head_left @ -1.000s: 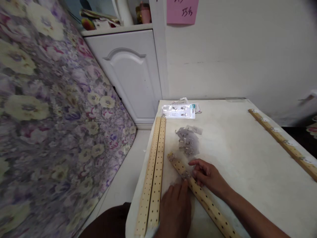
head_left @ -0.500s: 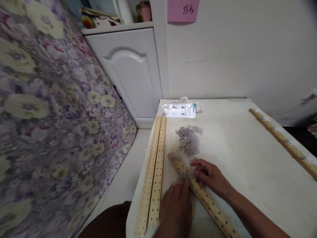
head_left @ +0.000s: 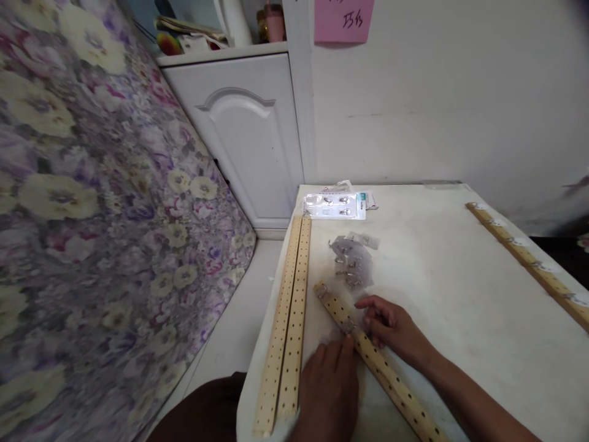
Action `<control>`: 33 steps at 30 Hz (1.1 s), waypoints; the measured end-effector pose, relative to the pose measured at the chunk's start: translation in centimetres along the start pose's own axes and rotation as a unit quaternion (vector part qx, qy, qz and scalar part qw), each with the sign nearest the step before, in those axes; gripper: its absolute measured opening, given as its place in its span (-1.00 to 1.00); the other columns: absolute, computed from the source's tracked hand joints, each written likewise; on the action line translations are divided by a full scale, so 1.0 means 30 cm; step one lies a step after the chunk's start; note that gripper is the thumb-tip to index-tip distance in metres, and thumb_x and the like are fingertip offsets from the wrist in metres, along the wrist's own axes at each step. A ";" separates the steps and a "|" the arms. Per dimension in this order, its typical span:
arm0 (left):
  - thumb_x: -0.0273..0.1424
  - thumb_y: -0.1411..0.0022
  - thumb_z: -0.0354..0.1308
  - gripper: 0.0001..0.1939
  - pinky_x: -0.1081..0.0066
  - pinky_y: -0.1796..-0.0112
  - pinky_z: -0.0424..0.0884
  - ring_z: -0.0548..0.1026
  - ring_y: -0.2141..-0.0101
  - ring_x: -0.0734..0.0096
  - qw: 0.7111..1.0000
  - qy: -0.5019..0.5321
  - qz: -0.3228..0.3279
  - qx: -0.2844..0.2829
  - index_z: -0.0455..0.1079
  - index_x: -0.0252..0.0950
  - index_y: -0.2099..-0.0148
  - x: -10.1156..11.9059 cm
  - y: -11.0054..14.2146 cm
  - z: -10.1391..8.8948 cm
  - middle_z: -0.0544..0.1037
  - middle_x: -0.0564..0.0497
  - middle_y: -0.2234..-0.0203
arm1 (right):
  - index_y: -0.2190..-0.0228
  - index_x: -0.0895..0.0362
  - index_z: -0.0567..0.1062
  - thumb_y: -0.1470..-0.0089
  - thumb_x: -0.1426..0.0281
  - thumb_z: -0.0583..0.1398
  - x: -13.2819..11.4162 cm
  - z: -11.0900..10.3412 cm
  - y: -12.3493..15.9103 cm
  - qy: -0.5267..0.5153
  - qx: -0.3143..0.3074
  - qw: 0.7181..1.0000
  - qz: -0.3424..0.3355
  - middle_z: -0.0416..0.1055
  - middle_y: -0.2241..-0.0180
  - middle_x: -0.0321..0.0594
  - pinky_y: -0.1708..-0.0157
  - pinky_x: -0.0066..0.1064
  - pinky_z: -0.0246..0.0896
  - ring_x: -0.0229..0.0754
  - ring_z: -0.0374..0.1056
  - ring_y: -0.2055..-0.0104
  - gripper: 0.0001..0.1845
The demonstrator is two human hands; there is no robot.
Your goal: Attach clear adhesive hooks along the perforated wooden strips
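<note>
A perforated light-wood strip [head_left: 386, 374] lies diagonally on the table between my two hands. My left hand [head_left: 329, 383] rests palm down at its left side, fingers stretched, with one fingertip touching a clear adhesive hook [head_left: 348, 325] on the strip. The left thumb is hidden. On the strip's right side, my right hand [head_left: 391, 325] has its index finger extended and the other fingers bent, with nothing visible in them. Another clear hook [head_left: 322, 291] sits at the strip's far end. Beyond it, several metal hooks on clear backing [head_left: 353, 264] lie in a pile.
Two perforated strips [head_left: 289, 325] lie side by side along the left table edge. A blister pack of hooks [head_left: 335, 207] is at the back. Along the right edge lies another strip [head_left: 524, 258] bearing several hooks. A floral curtain [head_left: 115, 215] hangs on the left, beside a white cabinet [head_left: 243, 141].
</note>
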State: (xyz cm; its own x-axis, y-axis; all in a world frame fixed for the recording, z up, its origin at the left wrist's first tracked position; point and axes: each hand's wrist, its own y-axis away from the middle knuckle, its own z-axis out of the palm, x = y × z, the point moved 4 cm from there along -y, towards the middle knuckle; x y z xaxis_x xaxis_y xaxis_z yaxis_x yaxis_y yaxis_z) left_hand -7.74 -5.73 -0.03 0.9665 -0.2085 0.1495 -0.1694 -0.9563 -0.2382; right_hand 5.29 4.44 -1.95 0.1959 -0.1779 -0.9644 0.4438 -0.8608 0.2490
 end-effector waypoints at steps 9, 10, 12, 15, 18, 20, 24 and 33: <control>-0.57 -0.17 -0.04 -0.59 0.25 0.35 0.44 0.45 0.33 0.24 1.000 -0.002 -0.001 -0.015 0.24 -0.32 -0.08 0.003 -0.003 0.007 0.49 -0.07 0.32 | 0.21 0.10 0.36 0.03 0.36 0.13 -0.006 0.003 0.000 -0.005 -0.006 1.000 -0.001 0.21 0.58 -0.47 0.65 -0.51 0.15 -0.37 0.23 0.66 -0.72; -0.58 -0.17 -0.04 -0.59 0.24 0.34 0.44 0.45 0.34 0.24 1.000 -0.006 0.000 -0.017 0.24 -0.33 -0.08 0.003 -0.003 0.009 0.49 -0.07 0.32 | 0.20 0.10 0.36 0.03 0.35 0.13 -0.006 0.004 0.000 -0.006 -0.006 1.000 0.001 0.21 0.58 -0.47 0.65 -0.51 0.15 -0.37 0.23 0.66 -0.72; -0.59 -0.16 -0.05 -0.59 0.25 0.35 0.44 0.44 0.35 0.25 1.000 -0.015 0.002 -0.018 0.25 -0.33 -0.07 0.002 -0.005 0.010 0.49 -0.07 0.33 | 0.20 0.10 0.36 0.03 0.35 0.12 -0.005 0.004 -0.001 -0.006 -0.006 1.000 0.001 0.22 0.57 -0.47 0.66 -0.51 0.14 -0.36 0.24 0.65 -0.72; -0.60 -0.16 -0.06 -0.60 0.25 0.34 0.45 0.45 0.34 0.26 1.000 -0.019 0.007 -0.019 0.25 -0.33 -0.06 0.005 -0.007 0.012 0.49 -0.07 0.32 | 0.20 0.10 0.35 0.03 0.36 0.12 -0.005 0.004 -0.002 -0.004 -0.007 1.000 -0.002 0.22 0.57 -0.47 0.65 -0.51 0.15 -0.36 0.25 0.65 -0.72; -0.60 -0.15 -0.06 -0.60 0.24 0.35 0.45 0.45 0.34 0.25 0.999 -0.024 0.006 -0.020 0.26 -0.32 -0.04 0.005 -0.008 0.016 0.49 -0.06 0.33 | 0.21 0.10 0.35 0.02 0.36 0.12 -0.003 0.003 -0.003 -0.004 -0.005 1.000 -0.001 0.21 0.59 -0.48 0.65 -0.51 0.15 -0.37 0.24 0.66 -0.73; -0.61 -0.14 -0.05 -0.61 0.25 0.37 0.45 0.45 0.35 0.24 0.999 -0.026 0.003 -0.018 0.26 -0.31 -0.03 0.004 -0.008 0.018 0.48 -0.05 0.35 | 0.22 0.10 0.35 0.02 0.37 0.12 -0.003 0.003 -0.004 -0.004 -0.005 1.000 -0.005 0.21 0.59 -0.48 0.65 -0.52 0.15 -0.37 0.24 0.66 -0.75; -0.58 -0.17 -0.05 -0.62 0.26 0.37 0.45 0.45 0.34 0.25 1.000 -0.013 0.004 -0.008 0.25 -0.31 -0.05 0.000 -0.005 0.021 0.48 -0.05 0.33 | 0.23 0.10 0.35 0.02 0.36 0.12 -0.002 0.004 -0.008 -0.014 -0.008 1.000 -0.012 0.22 0.58 -0.48 0.66 -0.51 0.14 -0.37 0.24 0.67 -0.75; -0.56 -0.21 -0.08 -0.63 0.25 0.35 0.47 0.47 0.31 0.25 1.000 0.018 -0.003 0.023 0.21 -0.34 -0.08 -0.009 -0.008 0.016 0.50 -0.10 0.29 | 0.20 0.09 0.39 0.00 0.41 0.10 -0.010 0.013 -0.019 0.000 0.006 1.000 -0.028 0.23 0.58 -0.46 0.65 -0.52 0.07 -0.38 0.21 0.66 -0.74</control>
State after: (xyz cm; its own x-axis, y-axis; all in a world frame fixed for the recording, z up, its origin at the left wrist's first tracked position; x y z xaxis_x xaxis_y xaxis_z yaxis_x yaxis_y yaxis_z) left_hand -7.88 -5.35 -0.46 0.9597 -0.2116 0.1850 -0.1549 -0.9473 -0.2804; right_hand 4.64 4.78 -1.83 0.1710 -0.1297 -0.9767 0.4436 -0.8750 0.1939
